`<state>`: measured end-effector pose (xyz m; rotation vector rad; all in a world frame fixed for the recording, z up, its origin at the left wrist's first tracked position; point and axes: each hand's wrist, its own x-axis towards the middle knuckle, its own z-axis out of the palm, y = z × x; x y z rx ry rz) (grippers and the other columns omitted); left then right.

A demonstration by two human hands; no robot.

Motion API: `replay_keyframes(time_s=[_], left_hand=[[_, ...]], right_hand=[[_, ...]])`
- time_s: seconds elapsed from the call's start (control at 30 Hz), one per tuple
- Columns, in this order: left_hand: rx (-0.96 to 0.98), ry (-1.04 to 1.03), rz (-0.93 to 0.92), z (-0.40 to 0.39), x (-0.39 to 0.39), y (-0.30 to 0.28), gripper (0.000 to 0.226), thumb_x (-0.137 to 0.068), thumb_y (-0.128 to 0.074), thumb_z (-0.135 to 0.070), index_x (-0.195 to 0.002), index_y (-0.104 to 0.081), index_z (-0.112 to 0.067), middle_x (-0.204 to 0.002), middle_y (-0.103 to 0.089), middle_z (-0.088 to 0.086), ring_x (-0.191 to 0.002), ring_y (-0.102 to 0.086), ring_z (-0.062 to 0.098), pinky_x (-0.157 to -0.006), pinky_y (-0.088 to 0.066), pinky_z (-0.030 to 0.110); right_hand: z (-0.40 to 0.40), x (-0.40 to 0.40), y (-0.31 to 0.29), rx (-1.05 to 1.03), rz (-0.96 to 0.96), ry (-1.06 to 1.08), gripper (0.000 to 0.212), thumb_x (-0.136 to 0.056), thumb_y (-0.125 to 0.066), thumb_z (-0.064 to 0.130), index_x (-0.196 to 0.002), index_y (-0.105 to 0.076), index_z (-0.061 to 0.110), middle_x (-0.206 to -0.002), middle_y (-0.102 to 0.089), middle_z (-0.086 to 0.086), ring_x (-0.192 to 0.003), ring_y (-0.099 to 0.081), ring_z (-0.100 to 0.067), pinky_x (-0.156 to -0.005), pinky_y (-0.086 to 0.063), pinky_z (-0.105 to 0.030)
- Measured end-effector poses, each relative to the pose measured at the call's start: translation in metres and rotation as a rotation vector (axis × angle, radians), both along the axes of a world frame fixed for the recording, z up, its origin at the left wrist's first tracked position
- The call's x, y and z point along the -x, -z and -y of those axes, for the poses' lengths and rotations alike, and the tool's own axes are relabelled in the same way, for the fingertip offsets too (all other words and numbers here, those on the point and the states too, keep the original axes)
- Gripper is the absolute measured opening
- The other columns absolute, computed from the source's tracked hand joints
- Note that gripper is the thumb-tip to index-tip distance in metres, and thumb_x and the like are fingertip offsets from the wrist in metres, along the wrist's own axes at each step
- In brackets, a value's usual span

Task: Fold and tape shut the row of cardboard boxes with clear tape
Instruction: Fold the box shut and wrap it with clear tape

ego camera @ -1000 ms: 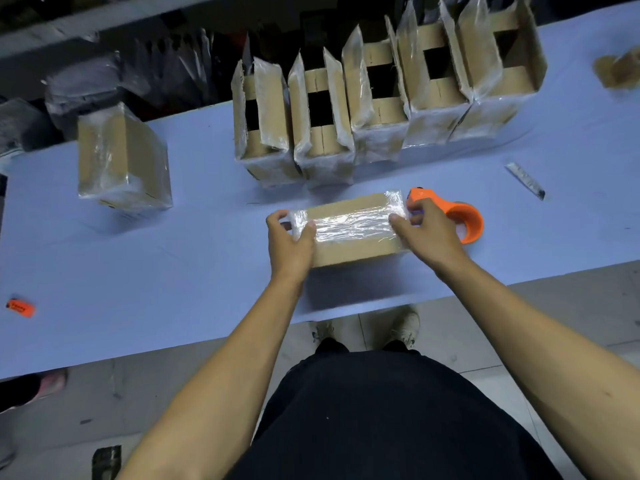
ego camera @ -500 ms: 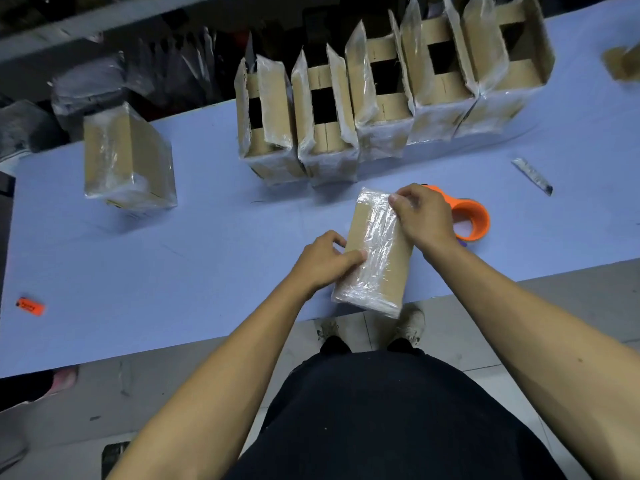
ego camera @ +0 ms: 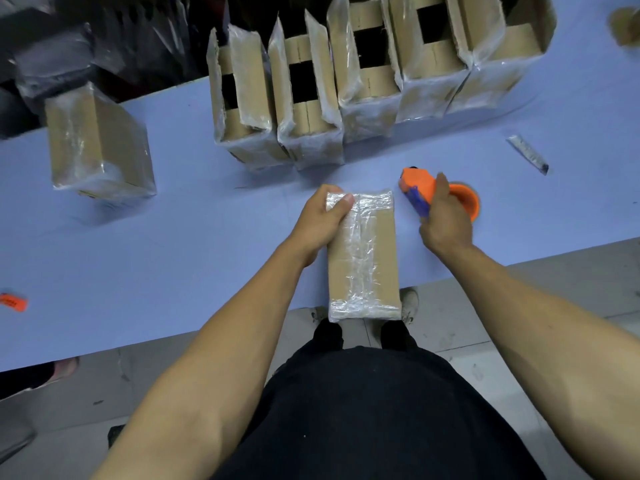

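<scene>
bench (ego camera: 207,237): pale blue | boxes (ego camera: 311,109): brown, clear glossy tape | tape dispenser (ego camera: 420,188): orange, blue

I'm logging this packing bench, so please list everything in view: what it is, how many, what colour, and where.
Box in hand: one, brown under clear tape, at the near table edge, overhanging it.
Open boxes: five, brown with clear wrap, flaps up, in a row at the far side.
Sealed box: one, brown, taped, far left.
Tape dispenser: one, orange, right of the held box.
Orange item: one, near left edge; too small to tell.
Grey strip: one, far right; unclear.
Table: one, pale blue.
Left hand: grips the held box's far end.
Right hand: grips the tape dispenser.
</scene>
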<state>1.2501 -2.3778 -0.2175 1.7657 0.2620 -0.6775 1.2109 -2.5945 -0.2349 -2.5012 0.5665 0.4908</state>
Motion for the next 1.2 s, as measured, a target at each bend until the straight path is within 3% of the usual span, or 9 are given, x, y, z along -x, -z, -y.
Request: replay_keyframes(time_s=[0.17,0.27,0.33,0.4,0.53,0.63,0.93,1.1,1.2], left_hand=[[-0.111,0.004,0.085,-0.003,-0.005,-0.005,0.006,-0.094,-0.068,-0.031,-0.099,-0.065,-0.029,-0.095,-0.062,-0.014,-0.077,-0.059,-0.003,-0.069,-0.046,0.016],[-0.166,0.029,0.219,0.0,-0.014,-0.016,0.028,-0.09,-0.07,-0.016,-0.116,-0.066,-0.025,-0.119,-0.063,-0.01,-0.106,-0.059,0.003,-0.089,-0.049,0.022],[-0.162,-0.002,0.318,0.007,-0.024,-0.031,0.027,-0.093,-0.068,-0.016,-0.12,-0.068,-0.016,-0.116,-0.066,-0.006,-0.112,-0.061,0.01,-0.096,-0.05,0.03],[-0.106,-0.07,0.338,0.018,-0.035,-0.051,0.017,-0.098,-0.063,-0.025,-0.109,-0.071,-0.015,-0.103,-0.07,-0.005,-0.096,-0.064,0.008,-0.089,-0.049,0.029],[0.201,-0.054,0.073,0.031,-0.052,-0.088,0.027,-0.101,-0.056,-0.044,-0.096,-0.071,-0.022,-0.09,-0.075,-0.007,-0.08,-0.071,0.009,-0.077,-0.054,0.03],[0.335,-0.024,0.038,0.028,-0.054,-0.102,0.02,-0.1,-0.062,-0.034,-0.089,-0.072,-0.02,-0.08,-0.074,-0.005,-0.075,-0.07,0.01,-0.073,-0.057,0.029],[0.171,-0.037,0.264,0.027,-0.044,-0.099,0.021,-0.102,-0.056,-0.014,-0.085,-0.068,-0.013,-0.075,-0.071,-0.003,-0.073,-0.069,0.009,-0.066,-0.056,0.026],[0.305,-0.216,0.022,0.026,-0.039,-0.097,0.022,-0.1,-0.059,-0.012,-0.079,-0.067,-0.011,-0.068,-0.071,0.003,-0.069,-0.069,0.015,-0.069,-0.06,0.03],[0.249,-0.316,0.05,0.028,-0.035,-0.088,0.018,-0.099,-0.061,-0.006,-0.082,-0.067,-0.01,-0.072,-0.068,0.006,-0.07,-0.065,0.017,-0.062,-0.057,0.027]], right_hand=[[0.006,-0.008,-0.018,0.02,0.249,0.064,0.043,-0.08,-0.044,-0.008,-0.12,-0.053,0.003,-0.107,-0.061,-0.022,-0.088,-0.05,-0.034,-0.067,-0.034,-0.035],[0.008,-0.014,-0.04,-0.031,0.326,0.081,0.041,-0.086,-0.055,0.02,-0.126,-0.05,0.011,-0.108,-0.056,-0.01,-0.093,-0.048,-0.027,-0.076,-0.042,-0.037],[0.01,-0.017,-0.059,0.0,0.371,0.006,0.059,-0.077,-0.07,0.043,-0.124,-0.048,0.015,-0.108,-0.054,-0.002,-0.094,-0.049,-0.022,-0.075,-0.041,-0.035],[0.012,-0.021,-0.076,0.051,0.422,-0.079,0.06,-0.072,-0.075,0.043,-0.119,-0.049,0.016,-0.108,-0.057,-0.003,-0.095,-0.054,-0.026,-0.072,-0.04,-0.033],[0.01,-0.028,-0.1,0.019,0.545,-0.184,0.044,-0.077,-0.073,0.039,-0.109,-0.05,0.019,-0.1,-0.059,-0.002,-0.086,-0.054,-0.026,-0.065,-0.042,-0.035],[0.007,-0.031,-0.111,-0.064,0.61,-0.226,0.046,-0.077,-0.076,0.039,-0.11,-0.052,0.019,-0.097,-0.056,0.004,-0.082,-0.053,-0.02,-0.066,-0.043,-0.034],[0.009,-0.034,-0.113,-0.045,0.622,-0.34,0.046,-0.075,-0.078,0.037,-0.109,-0.052,0.022,-0.098,-0.058,0.003,-0.082,-0.054,-0.018,-0.066,-0.046,-0.033],[0.006,-0.037,-0.113,0.004,0.604,-0.438,0.049,-0.074,-0.076,0.037,-0.114,-0.054,0.022,-0.098,-0.058,0.004,-0.081,-0.05,-0.017,-0.066,-0.037,-0.028],[0.003,-0.037,-0.116,0.02,0.542,-0.509,0.051,-0.074,-0.074,0.041,-0.117,-0.053,0.023,-0.103,-0.062,0.001,-0.086,-0.054,-0.021,-0.069,-0.045,-0.033]])
